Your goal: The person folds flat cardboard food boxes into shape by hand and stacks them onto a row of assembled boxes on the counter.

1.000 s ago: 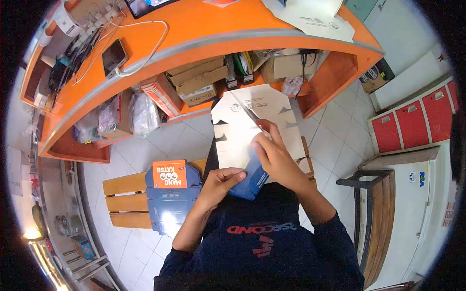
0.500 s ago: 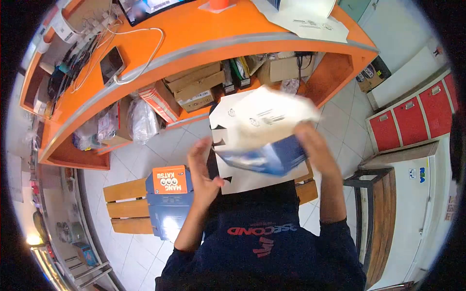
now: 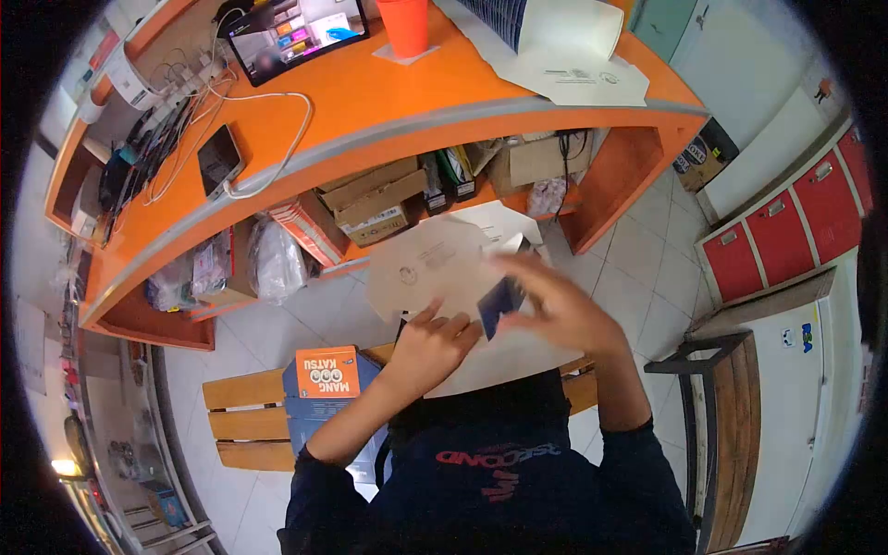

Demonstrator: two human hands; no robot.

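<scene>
A cream cardboard sheet with small printed marks is tilted over my lap, and a dark blue folded part shows at its right side. Beneath it lie more cream sheets. My left hand rests against the lower edge of the tilted sheet, fingers partly curled; what it grips is hard to make out. To the right, my right hand is beside the blue part, thumb and fingers apart and somewhat blurred. A blue board with an orange label lies on the wooden slats at the left.
An orange curved counter bears a phone, a tablet, an orange cup and cream sheets. Cardboard boxes fill its lower shelf. Red lockers and a wooden bench stand at the right.
The blue and cream piece has swung to the left and turned, with its cream side now up. My left hand has moved right onto its lower edge; my right hand has moved left.
</scene>
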